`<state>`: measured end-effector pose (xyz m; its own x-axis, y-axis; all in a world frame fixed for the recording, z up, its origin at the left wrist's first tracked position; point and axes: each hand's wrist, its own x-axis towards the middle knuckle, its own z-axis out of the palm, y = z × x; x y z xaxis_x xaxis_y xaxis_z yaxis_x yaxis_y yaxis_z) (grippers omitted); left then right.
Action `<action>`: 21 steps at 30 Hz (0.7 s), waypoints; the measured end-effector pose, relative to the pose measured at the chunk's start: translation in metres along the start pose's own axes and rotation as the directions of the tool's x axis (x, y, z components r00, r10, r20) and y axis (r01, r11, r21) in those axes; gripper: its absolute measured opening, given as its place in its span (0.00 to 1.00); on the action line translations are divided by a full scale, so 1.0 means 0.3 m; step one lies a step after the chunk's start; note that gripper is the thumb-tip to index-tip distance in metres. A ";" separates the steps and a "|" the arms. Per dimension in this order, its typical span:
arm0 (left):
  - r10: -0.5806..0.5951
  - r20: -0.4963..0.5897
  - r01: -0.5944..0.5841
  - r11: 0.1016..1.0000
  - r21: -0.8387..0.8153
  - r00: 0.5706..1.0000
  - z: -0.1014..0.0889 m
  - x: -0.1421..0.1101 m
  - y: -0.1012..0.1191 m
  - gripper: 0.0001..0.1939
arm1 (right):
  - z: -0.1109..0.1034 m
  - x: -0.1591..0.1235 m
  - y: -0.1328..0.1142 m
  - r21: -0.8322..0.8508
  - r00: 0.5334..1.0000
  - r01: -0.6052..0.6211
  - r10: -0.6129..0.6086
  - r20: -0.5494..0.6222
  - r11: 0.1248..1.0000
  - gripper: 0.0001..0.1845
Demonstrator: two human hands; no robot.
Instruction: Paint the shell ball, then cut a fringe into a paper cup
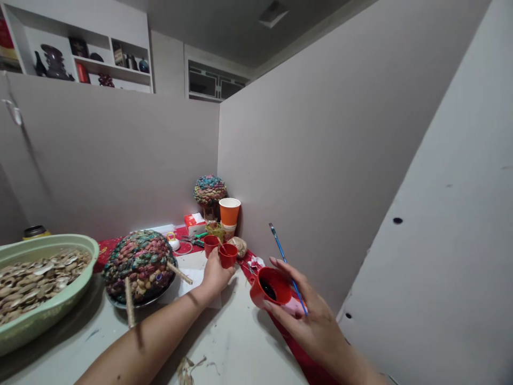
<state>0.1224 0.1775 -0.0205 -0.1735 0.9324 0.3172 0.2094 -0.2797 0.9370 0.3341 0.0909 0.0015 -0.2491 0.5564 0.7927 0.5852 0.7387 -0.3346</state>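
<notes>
My right hand (315, 313) holds a tilted red cup (258, 291) with dark liquid inside. A blue paintbrush (279, 246) is pinned in the same hand, its bristle end pointing up. Farther off, my left hand (218, 275) is closed around a smaller red cup (228, 258), which has a thin stick leaning in it. A second small red cup (210, 244) stands just left of that one. To the left, a multicoloured braided dome (140, 262) with two pale sticks poking out rests in a metal bowl (140, 303).
A green basin (82, 297) of shell-like pieces sits at far left. Behind the cups are orange paper cups (230, 215), a braided mushroom-shaped piece (209, 190), a tissue box (195, 224) and green-handled pliers (199, 236). Dry scraps (186, 371) lie up front. A grey partition (312, 176) borders the right.
</notes>
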 end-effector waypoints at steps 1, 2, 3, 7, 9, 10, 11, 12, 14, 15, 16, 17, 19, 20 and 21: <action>0.017 0.008 -0.017 1.000 0.010 1.000 -0.011 -0.021 0.008 0.21 | 0.005 0.001 -0.005 0.003 1.000 0.016 -0.016 -0.001 1.000 0.31; 0.030 0.019 -0.031 0.999 0.014 0.999 -0.023 -0.050 0.016 0.28 | 0.010 0.002 -0.010 0.004 0.999 0.034 -0.034 -0.001 0.999 0.32; 0.038 0.028 -0.039 0.999 0.018 0.999 -0.038 -0.085 0.023 0.34 | 0.016 0.002 -0.015 0.002 0.999 0.053 -0.053 0.002 0.999 0.32; 0.014 0.101 -0.016 1.000 0.017 0.995 -0.106 -0.273 0.058 0.43 | 0.049 -0.005 -0.039 0.017 0.994 0.104 -0.104 0.036 0.994 0.34; 0.012 0.180 -0.010 1.000 -0.007 0.984 -0.131 -0.360 0.088 0.46 | 0.072 -0.016 -0.055 0.037 0.991 0.117 -0.119 0.054 0.992 0.35; 0.024 0.248 -0.011 0.998 -0.054 0.968 -0.138 -0.393 0.106 0.47 | 0.085 -0.023 -0.065 0.053 0.989 0.125 -0.128 0.068 0.991 0.36; 0.042 0.291 -0.012 0.994 -0.105 0.956 -0.143 -0.416 0.125 0.46 | 0.098 -0.030 -0.077 0.076 0.986 0.133 -0.139 0.089 0.988 0.37; 0.056 0.321 -0.008 0.989 -0.147 0.945 -0.146 -0.431 0.143 0.44 | 0.111 -0.038 -0.090 0.105 0.982 0.141 -0.152 0.110 0.984 0.37; 0.065 0.320 0.011 0.973 -0.232 0.945 -0.150 -0.443 0.171 0.39 | 0.134 -0.050 -0.116 0.164 0.975 0.145 -0.169 0.143 0.976 0.38; 0.062 0.303 0.021 0.965 -0.263 0.951 -0.154 -0.443 0.180 0.35 | 0.143 -0.054 -0.127 0.188 0.972 0.143 -0.173 0.157 0.972 0.38; 0.045 0.296 0.047 0.954 -0.295 0.954 -0.161 -0.444 0.186 0.32 | 0.149 -0.057 -0.136 0.205 0.970 0.137 -0.174 0.172 0.969 0.37; 0.022 0.300 0.081 0.942 -0.327 0.954 -0.170 -0.447 0.188 0.31 | 0.152 -0.058 -0.141 0.217 0.967 0.130 -0.172 0.190 0.968 0.37; -0.041 0.344 0.175 0.913 -0.369 0.938 -0.199 -0.458 0.186 0.29 | 0.149 -0.058 -0.143 0.230 0.962 0.107 -0.160 0.223 0.967 0.38; -0.073 0.358 0.215 0.902 -0.375 0.931 -0.218 -0.467 0.182 0.28 | 0.143 -0.058 -0.138 0.230 0.963 0.098 -0.150 0.224 0.968 0.37; -0.118 0.363 0.255 0.898 -0.359 0.924 -0.240 -0.477 0.178 0.27 | 0.134 -0.058 -0.129 0.226 0.968 0.092 -0.140 0.208 0.970 0.36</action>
<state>0.0890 0.0126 -0.0052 0.1639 0.9779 0.1295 -0.2020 -0.0952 0.9747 0.2847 0.0681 -0.0199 -0.4832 0.5142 0.7086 0.3705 0.8534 -0.3667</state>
